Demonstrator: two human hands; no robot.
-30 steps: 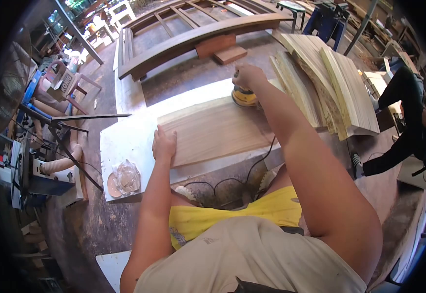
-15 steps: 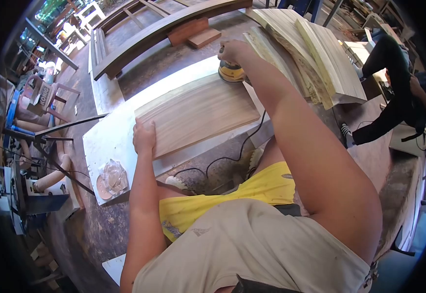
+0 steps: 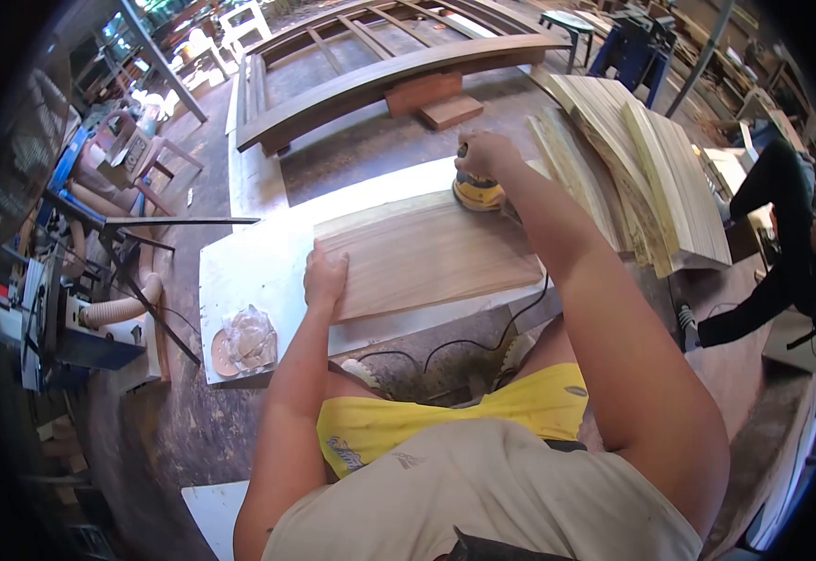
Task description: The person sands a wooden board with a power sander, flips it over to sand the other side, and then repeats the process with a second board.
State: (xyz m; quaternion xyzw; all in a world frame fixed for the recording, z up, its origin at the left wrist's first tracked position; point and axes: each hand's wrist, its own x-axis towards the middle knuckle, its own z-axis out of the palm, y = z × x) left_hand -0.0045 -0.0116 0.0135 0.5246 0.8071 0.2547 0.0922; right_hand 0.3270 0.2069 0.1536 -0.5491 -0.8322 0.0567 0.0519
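A flat wooden board with brown grain lies on a white panel in front of me. My left hand grips the board's left end, thumb on the top face. At the far right part of the board, my right hand is wrapped around the top of a yellow and black sander. The sander's underside is hidden, resting at the board's far edge. A black cord curves across the floor between my feet.
Sanding discs with clear plastic lie on the panel's near left corner. Stacked planks stand at right, a wooden frame and reddish blocks beyond. Another person's dark-clad leg is at far right; a black metal stand at left.
The view has tilted, so the scene sits lower and farther right. Both hands keep their places on the board and the sander, with little visible movement of the sander along the board.
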